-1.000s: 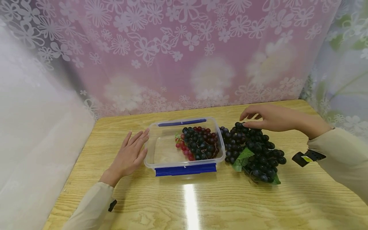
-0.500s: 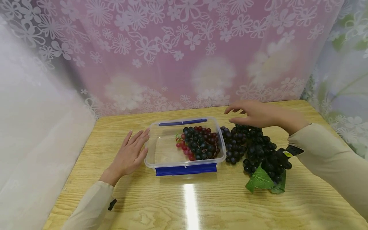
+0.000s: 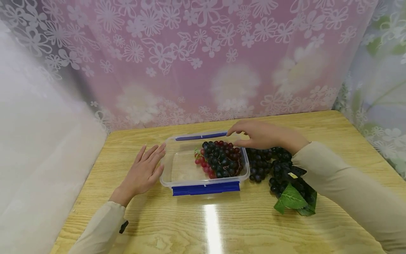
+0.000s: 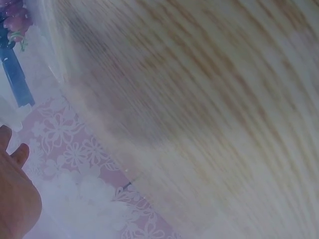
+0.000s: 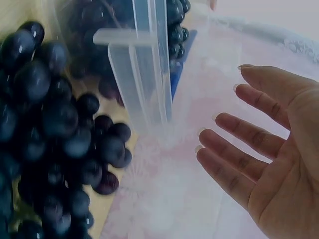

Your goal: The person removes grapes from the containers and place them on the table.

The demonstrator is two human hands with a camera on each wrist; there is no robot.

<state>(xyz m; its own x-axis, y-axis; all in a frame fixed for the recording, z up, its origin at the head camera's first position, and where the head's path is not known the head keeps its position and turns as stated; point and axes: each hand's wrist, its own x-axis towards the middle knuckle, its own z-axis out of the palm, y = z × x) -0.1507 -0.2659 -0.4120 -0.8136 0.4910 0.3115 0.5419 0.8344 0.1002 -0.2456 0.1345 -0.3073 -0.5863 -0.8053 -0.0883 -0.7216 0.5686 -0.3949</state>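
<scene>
A clear plastic container (image 3: 187,167) with blue clips stands on the table, holding red and dark grape bunches (image 3: 220,160) in its right half. My left hand (image 3: 144,173) rests at the container's left rim, fingers straight. Above its back right corner hovers my right hand (image 3: 261,134), thumb and fingers apart with nothing between them. In the right wrist view that right hand (image 5: 269,144) shows spread, relaxed fingers. Dark grape bunches (image 3: 260,165) with green leaves (image 3: 291,199) lie right of the container, partly hidden under the right forearm.
The wooden table (image 3: 177,225) runs back to a pink floral curtain (image 3: 203,70). A white sheet (image 3: 44,141) hangs along the left side. Black straps sit on both wrists; the right strap (image 3: 296,173) overlaps the grapes.
My right hand has moved left from above the loose grapes to over the container's back right corner. The leafy bunch has shifted toward the front right. My left hand has stayed put.
</scene>
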